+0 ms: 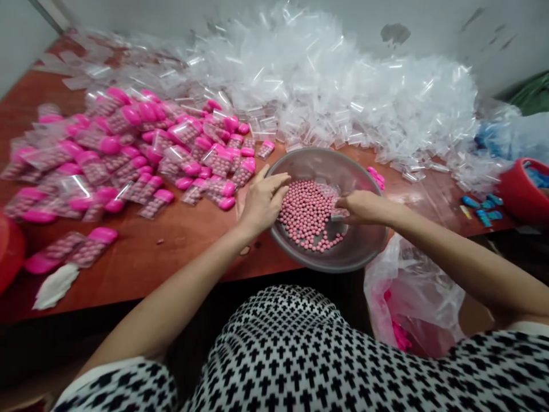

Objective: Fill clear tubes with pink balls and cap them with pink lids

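Observation:
A grey metal bowl (351,254) sits at the table's front edge with a heap of small pink beads (306,214) in it. My left hand (261,200) rests over the bowl's left rim, fingers together and curled down onto the beads. My right hand (362,207) is in the bowl at the right. It is closed on a small clear plastic bag (332,194) whose mouth lies against the beads. Whether my left hand holds any beads is hidden.
Many filled bags of pink beads with pink caps (128,149) cover the left of the red-brown table (171,252). A big pile of empty clear bags (326,80) fills the back. A red tub (521,191) and blue pieces (482,209) stand right; a plastic sack (412,297) hangs below.

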Demonstrator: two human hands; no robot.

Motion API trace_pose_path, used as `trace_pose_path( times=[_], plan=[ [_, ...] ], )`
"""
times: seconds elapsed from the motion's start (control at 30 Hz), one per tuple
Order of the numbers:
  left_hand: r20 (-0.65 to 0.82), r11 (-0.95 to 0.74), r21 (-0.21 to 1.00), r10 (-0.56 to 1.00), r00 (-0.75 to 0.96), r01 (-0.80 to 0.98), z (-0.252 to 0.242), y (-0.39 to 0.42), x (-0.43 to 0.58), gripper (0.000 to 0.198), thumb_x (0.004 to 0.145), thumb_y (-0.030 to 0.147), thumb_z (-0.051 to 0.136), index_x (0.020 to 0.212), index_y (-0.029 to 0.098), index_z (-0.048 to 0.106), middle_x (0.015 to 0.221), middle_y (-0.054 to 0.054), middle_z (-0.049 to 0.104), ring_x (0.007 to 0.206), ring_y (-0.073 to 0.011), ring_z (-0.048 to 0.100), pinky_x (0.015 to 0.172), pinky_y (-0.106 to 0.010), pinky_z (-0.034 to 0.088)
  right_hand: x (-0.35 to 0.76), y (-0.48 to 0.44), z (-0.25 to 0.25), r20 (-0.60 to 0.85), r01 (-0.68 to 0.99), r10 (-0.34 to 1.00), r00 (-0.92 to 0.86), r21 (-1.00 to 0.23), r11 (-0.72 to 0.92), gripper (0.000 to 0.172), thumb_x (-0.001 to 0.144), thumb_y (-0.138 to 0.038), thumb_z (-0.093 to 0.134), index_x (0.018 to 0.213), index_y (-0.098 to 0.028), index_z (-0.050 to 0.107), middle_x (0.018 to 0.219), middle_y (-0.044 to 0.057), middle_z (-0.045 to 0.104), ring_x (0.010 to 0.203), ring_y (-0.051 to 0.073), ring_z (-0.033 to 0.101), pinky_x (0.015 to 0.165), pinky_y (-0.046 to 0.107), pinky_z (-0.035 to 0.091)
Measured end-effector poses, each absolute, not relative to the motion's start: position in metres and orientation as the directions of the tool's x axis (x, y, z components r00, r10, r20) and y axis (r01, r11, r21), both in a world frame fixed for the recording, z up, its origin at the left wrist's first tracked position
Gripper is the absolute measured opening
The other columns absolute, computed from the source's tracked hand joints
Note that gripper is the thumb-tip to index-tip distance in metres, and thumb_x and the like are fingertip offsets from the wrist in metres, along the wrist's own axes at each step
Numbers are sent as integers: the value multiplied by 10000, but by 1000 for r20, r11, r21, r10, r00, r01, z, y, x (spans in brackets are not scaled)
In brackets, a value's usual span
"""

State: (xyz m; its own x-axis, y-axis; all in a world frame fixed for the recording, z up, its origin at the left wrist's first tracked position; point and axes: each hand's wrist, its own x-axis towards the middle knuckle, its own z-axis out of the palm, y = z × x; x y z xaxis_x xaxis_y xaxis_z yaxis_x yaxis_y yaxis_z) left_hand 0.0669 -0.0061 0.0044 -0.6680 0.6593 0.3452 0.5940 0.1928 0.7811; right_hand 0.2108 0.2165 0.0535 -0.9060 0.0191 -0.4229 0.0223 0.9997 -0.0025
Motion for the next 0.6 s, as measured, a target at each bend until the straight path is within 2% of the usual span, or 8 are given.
trace_pose_path(
  times=[0.1, 0.17, 0.27, 0.33, 0.43, 0.5, 0.53, 0.6],
  plan=[
    [338, 189, 794, 651, -680, 577, 3, -5, 67, 292, 884, 173, 544, 1115, 185, 722, 1201, -35, 727, 1262, -238, 576, 1184, -500, 316, 197, 179, 34, -462, -2, 81, -883, 177, 984, 190, 786, -121, 603, 942, -117, 712, 973, 188, 719, 864, 289, 701, 708, 340, 497],
    [353, 180, 790, 648, -675, 586, 3, -5, 67, 296, 882, 157, 537, 1111, 174, 725, 1198, -45, 728, 1269, -240, 571, 1187, -494, 313, 183, 160, 22, -394, -26, 42, -918, 166, 986, 242, 852, -129, 527, 1038, -91, 678, 1040, 209, 695, 910, 285, 692, 721, 337, 498],
    [365, 174, 783, 650, -667, 597, 2, -5, 66, 316, 890, 142, 515, 1136, 155, 713, 1197, -64, 727, 1232, -235, 600, 1185, -487, 321, 160, 142, 7, -299, -78, -59, -952, 53, 996, 277, 864, -147, 513, 1107, -71, 623, 1100, 213, 659, 936, 272, 665, 756, 341, 499],
    [360, 190, 781, 643, -676, 596, 0, -5, 65, 331, 896, 145, 503, 1160, 156, 701, 1218, -68, 718, 1281, -248, 565, 1167, -488, 351, 149, 140, -1, -235, -89, -111, -966, -102, 991, 279, 816, -145, 570, 1082, -73, 611, 1094, 192, 654, 940, 255, 643, 802, 349, 498],
    [380, 204, 766, 623, -684, 610, -1, -6, 65, 353, 895, 146, 497, 1196, 161, 680, 1280, -64, 686, 1349, -258, 503, 1157, -486, 366, 144, 149, -5, -145, 19, -69, -987, -531, 847, 325, 726, -145, 646, 1047, -116, 604, 1024, 98, 668, 902, 195, 627, 838, 341, 510],
    [430, 185, 745, 600, -674, 640, 3, -9, 66, 369, 898, 148, 492, 1225, 142, 663, 1325, -76, 657, 1369, -254, 480, 1172, -471, 346, 150, 157, 1, -139, 108, -11, -990, -816, 568, 369, 685, -174, 687, 1043, -153, 602, 993, 41, 667, 877, 159, 634, 827, 322, 530],
    [461, 169, 735, 586, -667, 657, 6, -11, 68, 376, 904, 153, 486, 1239, 129, 653, 1343, -85, 643, 1380, -250, 467, 1179, -459, 337, 155, 161, 6, -147, 138, 11, -989, -901, 412, 399, 663, -185, 713, 1046, -168, 604, 998, 28, 666, 875, 148, 641, 821, 314, 540],
    [504, 129, 727, 566, -652, 674, 16, -14, 72, 389, 917, 173, 477, 1269, 122, 633, 1368, -94, 624, 1381, -235, 466, 1179, -433, 337, 166, 165, 19, -162, 167, 45, -986, -973, 161, 461, 624, -201, 772, 1056, -190, 615, 1022, 21, 673, 880, 139, 656, 825, 312, 556]
  ],
)
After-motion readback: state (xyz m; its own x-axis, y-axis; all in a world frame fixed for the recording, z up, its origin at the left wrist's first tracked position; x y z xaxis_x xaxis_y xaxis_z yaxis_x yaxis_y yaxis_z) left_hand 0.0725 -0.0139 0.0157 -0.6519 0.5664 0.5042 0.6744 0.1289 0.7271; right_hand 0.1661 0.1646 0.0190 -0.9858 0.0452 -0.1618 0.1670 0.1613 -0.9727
